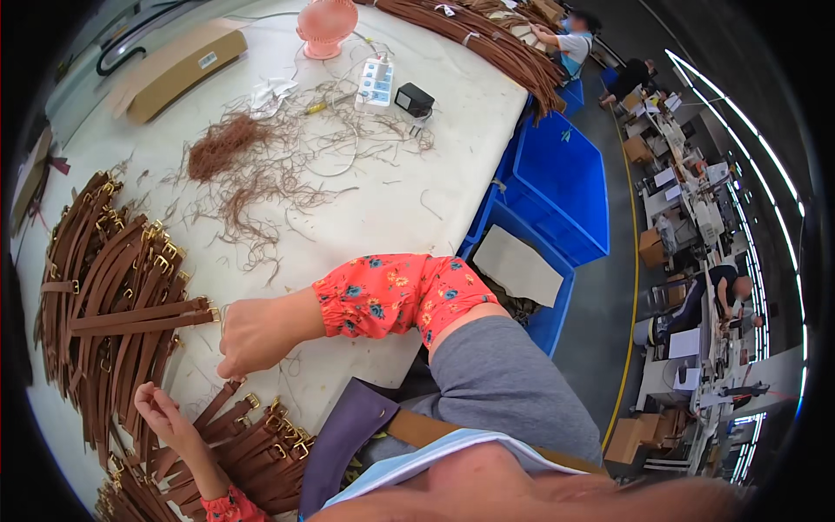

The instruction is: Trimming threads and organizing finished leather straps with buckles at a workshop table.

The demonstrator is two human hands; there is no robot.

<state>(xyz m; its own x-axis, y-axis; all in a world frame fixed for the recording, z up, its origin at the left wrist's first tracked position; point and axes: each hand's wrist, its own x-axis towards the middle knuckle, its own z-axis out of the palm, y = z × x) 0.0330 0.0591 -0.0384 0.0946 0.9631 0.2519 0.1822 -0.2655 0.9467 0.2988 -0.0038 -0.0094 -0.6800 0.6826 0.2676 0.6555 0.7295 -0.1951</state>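
Over the near-left part of the table, my right hand (261, 335) is closed, its fingertips pinched at the end of a brown strap (217, 401). My left hand (165, 418) is lower and further left, above more straps; its fingers are loosely bent and a little apart, with nothing visible in them. A large heap of brown buckled straps (109, 296) lies beyond my left hand, with two straps (139, 319) laid across it. Nearest me is another bunch of straps with gold-coloured buckles (278, 451). Red floral sleeves (374, 296) cover my forearms.
Loose brown threads (230, 143) litter the white table (400, 209). Behind them are a pink fan (326, 26), a power strip (375, 83), a black adapter (415, 100) and a cardboard box (187, 70). Blue crates (561, 183) stand right of the table. Other people work farther off.
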